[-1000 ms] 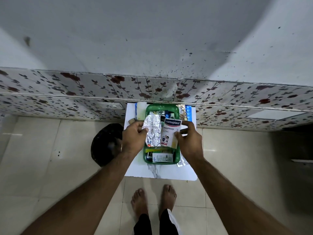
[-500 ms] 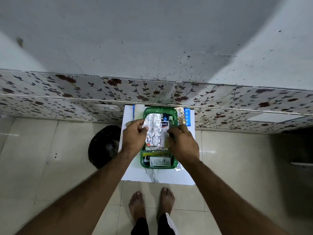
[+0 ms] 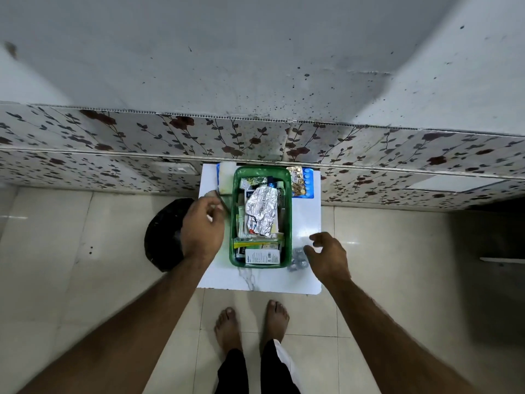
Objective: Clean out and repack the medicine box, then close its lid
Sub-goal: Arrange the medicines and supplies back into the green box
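Obs 1: Head view only. Green medicine box sits lidless on the small white table, pushed toward the floral wall panel. Contents?

Obs 2: Packed. Crumpled foil strip lies on top at the middle; a white printed carton lies at the near end; other packets beneath, labels too small to read.

Obs 1: Left hand?

Obs 2: Just left of the box, above the table edge, fingers loosely curled. A thin dark edge shows by its fingertips; cannot tell whether it grips that or merely overlaps it.

Obs 1: Right hand?

Obs 2: Hovers at the box's near right corner, fingers spread and bent, holding nothing. Small silver blister pack lies on the table just beside its fingertips; contact unclear.

Obs 1: Outside the box?

Obs 2: Gold blister strip on a blue sheet at the far right; pale object at the far left. Black bin stands on the floor left of the table. Bare feet below.
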